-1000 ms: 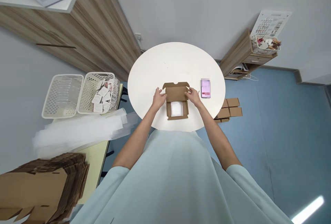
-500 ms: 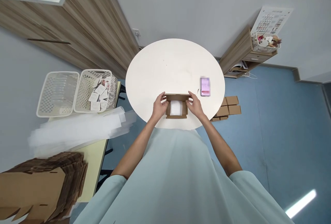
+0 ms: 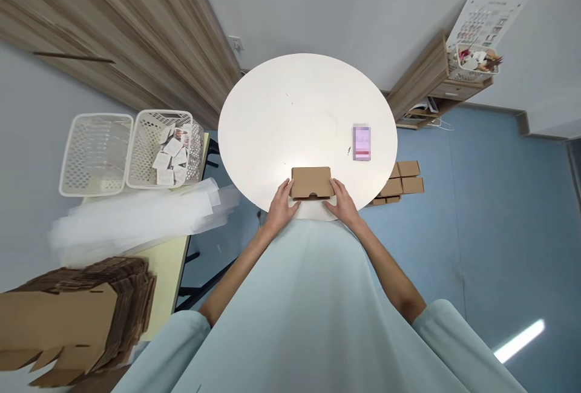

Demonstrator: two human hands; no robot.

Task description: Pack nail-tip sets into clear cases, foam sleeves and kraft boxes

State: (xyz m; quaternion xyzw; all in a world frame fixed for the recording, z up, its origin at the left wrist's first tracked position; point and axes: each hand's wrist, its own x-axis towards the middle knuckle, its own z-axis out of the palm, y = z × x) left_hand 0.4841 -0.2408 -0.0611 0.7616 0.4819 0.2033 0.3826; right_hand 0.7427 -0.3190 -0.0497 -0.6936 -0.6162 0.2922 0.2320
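Observation:
A small brown cardboard box (image 3: 311,182) lies near the front edge of the white oval table (image 3: 299,108), its lid folded down over the top. A dark half-round notch shows at the middle of its front edge. My left hand (image 3: 281,208) grips the left end, fingers along the side and thumb at the front corner. At the opposite end my right hand (image 3: 344,204) holds the box in the same way. What is inside is hidden by the lid. To the right of the box lies a phone (image 3: 362,143) with a blurred pinkish screen.
Left of me, a yellowish side table (image 3: 170,272) bears white plastic baskets (image 3: 97,154), white wrapping sheets (image 3: 136,220) and a stack of flat cardboard boxes (image 3: 59,326). Several closed boxes (image 3: 402,184) sit low at the right. A wooden cabinet (image 3: 422,81) stands against the wall.
The box's lid has come down toward me, covering the white item that lay inside. Both hands have shifted from the raised lid to the box's ends and front corners.

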